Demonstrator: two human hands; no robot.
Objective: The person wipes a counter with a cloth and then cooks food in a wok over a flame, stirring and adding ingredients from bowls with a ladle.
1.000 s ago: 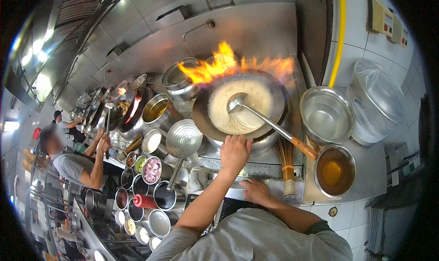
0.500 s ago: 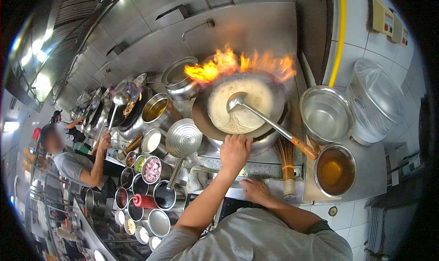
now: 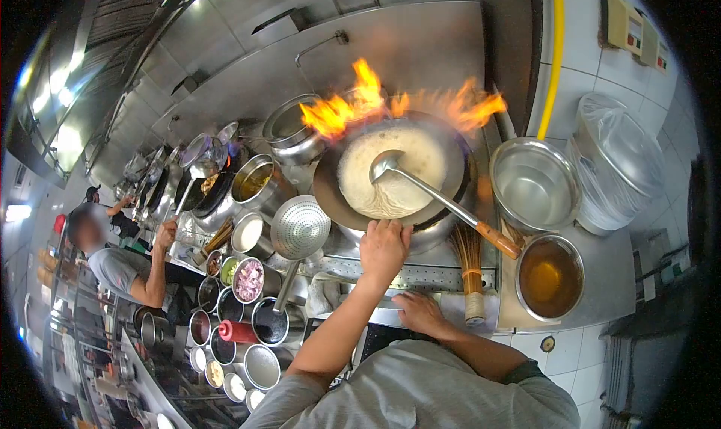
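My left hand [image 3: 384, 250] is closed over the near rim of a large dark wok [image 3: 336, 192], its fingers curled on the edge. Pale, foamy liquid [image 3: 398, 147] fills the wok. A steel ladle [image 3: 435, 194] with a wooden handle rests in it, bowl in the liquid and handle over the right rim; neither hand touches it. My right hand [image 3: 422, 312] is low at the stove's front edge, fingers bent together; what they grip is hidden. Tall orange flames [image 3: 368, 102] rise behind the wok.
Left of the wok are a perforated strainer [image 3: 300, 228], an oil pot [image 3: 255, 179] and several ingredient containers [image 3: 248, 279]. A bamboo brush [image 3: 472, 279], a steel bowl [image 3: 535, 185] and a bowl of brown liquid [image 3: 550, 277] stand right. A co-worker [image 3: 128, 267] holds another ladle at far left.
The flames have changed shape, reaching higher at the left and farther right. The co-worker's hand and ladle have shifted slightly. My hands and the ladle in the wok stay in place.
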